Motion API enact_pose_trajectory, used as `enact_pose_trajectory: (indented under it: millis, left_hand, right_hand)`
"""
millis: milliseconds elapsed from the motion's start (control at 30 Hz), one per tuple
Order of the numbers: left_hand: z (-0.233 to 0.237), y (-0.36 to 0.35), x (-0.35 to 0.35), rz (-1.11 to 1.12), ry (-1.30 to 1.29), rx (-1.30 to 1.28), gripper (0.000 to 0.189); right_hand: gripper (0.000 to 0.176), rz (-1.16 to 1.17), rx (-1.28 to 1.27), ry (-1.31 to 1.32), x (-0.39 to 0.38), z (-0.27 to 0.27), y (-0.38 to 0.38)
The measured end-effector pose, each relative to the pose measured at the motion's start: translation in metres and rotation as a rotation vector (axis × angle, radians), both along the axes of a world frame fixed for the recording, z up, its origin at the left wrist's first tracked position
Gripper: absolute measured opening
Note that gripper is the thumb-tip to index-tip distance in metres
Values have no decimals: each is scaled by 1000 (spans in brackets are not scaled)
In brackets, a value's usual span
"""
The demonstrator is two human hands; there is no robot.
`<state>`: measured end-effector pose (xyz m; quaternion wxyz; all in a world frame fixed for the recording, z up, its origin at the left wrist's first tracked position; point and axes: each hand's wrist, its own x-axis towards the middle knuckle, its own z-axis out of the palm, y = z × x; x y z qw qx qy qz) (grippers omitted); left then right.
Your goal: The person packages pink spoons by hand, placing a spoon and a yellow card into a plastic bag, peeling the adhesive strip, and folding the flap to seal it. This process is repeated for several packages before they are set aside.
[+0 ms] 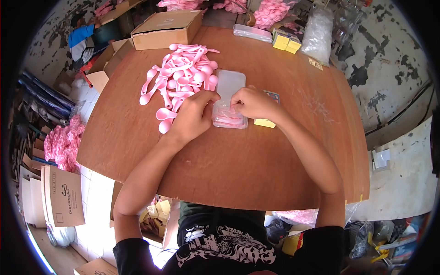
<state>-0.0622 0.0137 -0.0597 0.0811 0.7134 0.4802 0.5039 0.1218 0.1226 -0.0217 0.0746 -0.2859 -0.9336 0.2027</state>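
A clear plastic case (230,123) lies in front of me with its frosted lid (231,80) folded back, away from me. Something pink shows in its near part. My left hand (198,113) is at the case's left edge, fingers curled together near the hinge. Over the right side of the case, my right hand (253,103) has its fingers pinched and pointing down; what either hand holds is hidden. A heap of pink plastic spoons (181,73) lies just beyond my left hand. Partly under my right wrist is a small yellow box (265,123).
Across the wooden table (220,169) stand a cardboard box (167,30), more yellow boxes (286,41), a stack of clear cases (252,33) and a plastic bag (317,34). Another person (82,39) is at the back left. Cartons (63,197) stand on the left floor.
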Motion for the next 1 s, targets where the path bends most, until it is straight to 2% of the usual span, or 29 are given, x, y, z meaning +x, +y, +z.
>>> enact_pose_trajectory:
  millis: [133, 200, 333, 400, 500, 633, 700, 833, 933, 1000]
  left_hand:
    - [4, -3, 0, 6, -41, -56, 24]
    - [7, -6, 1, 24, 19, -158, 21]
    - [-5, -2, 1, -6, 112, -124, 22]
    - [-8, 0, 2, -19, 187, -40, 22]
    - [-9, 1, 2, -2, 207, -19, 22]
    - [-10, 2, 2, -7, 195, -22, 24]
    - [-10, 1, 4, 16, 106, -41, 27]
    - [-15, 5, 2, 15, 122, -13, 28]
    - [-14, 6, 3, 21, 117, -58, 27]
    - [-12, 5, 6, 19, 7, -128, 28]
  right_hand:
    - [19, 32, 15, 9, 1, -2, 4]
    - [18, 27, 39, -63, 1, -3, 6]
    - [19, 13, 41, -49, -1, 0, 5]
    - [20, -67, -91, -115, -3, 11, -2]
    - [22, -45, 17, -150, -2, 22, -15]
    - [23, -22, 101, -69, -4, 7, -10]
    - [23, -87, 85, -21, -6, 4, -9]
    - [22, -90, 39, 1, -6, 12, -14]
    - [20, -86, -24, -91, -7, 18, -21]
    - [22, -110, -35, -46, -9, 14, -23]
